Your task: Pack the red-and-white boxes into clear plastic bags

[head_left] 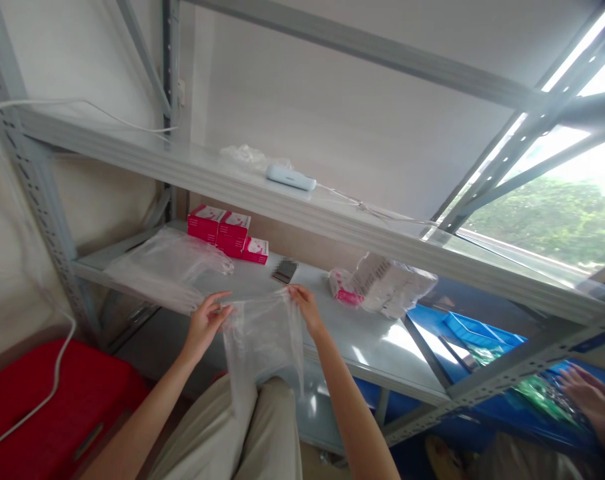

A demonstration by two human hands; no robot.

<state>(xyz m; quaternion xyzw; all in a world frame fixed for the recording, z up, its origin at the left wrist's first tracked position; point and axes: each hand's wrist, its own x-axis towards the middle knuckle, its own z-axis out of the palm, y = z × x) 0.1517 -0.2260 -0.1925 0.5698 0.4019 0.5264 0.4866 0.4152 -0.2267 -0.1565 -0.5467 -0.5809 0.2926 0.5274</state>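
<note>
A clear plastic bag (265,333) hangs stretched between my two hands, above my knees and in front of the grey shelf. My left hand (206,325) pinches its upper left edge. The fingers of my right hand (305,308) are closed on its upper right edge. On the shelf behind my left hand lies a stack of similar clear plastic bags (167,263). Several pink and white boxes (219,230) stand at the shelf's back. A small dark flat item (285,270), partly blurred out, lies just beyond my right hand.
A torn plastic package (395,283) and another pink box (345,288) lie further right. The upper shelf (207,170) carries a white power strip (291,177) with cables. At left sits a red case (57,407). Another person's hand (585,393) is over blue bins at lower right.
</note>
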